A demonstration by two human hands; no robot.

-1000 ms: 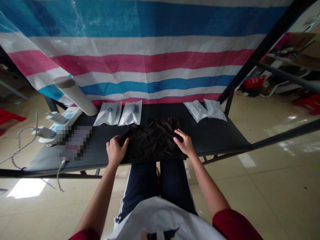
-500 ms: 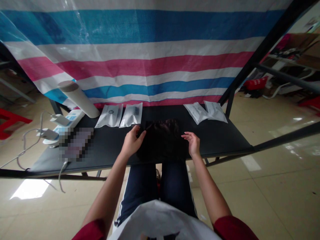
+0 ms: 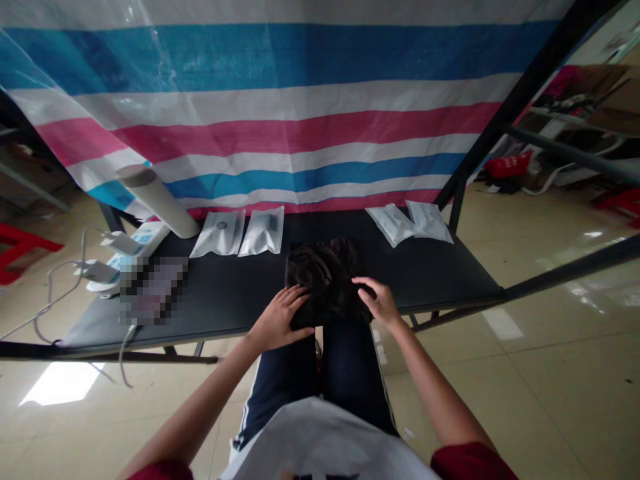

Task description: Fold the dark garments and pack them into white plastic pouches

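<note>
Head view: dark cloth (image 3: 326,283) at frame centre, on desk's (image 3: 425,273) near edge; looks partly folded, not yet flat. Left hand's (image 3: 281,319) grip spread open on cloth; right hand's (image 3: 381,303) half-curled at cloth's right edge, hold cannot be told. White pouches' (image 3: 391,224) lettering illegible.

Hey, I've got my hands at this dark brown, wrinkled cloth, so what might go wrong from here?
The dark brown, wrinkled cloth reaches the front edge of the flat black tabletop, so it might slip off toward your lap. Your bare left hand and bare right hand flank it; uneven pressure could deepen its creases. The thin pale cable dangling over the front edge, left, could snag.
</note>
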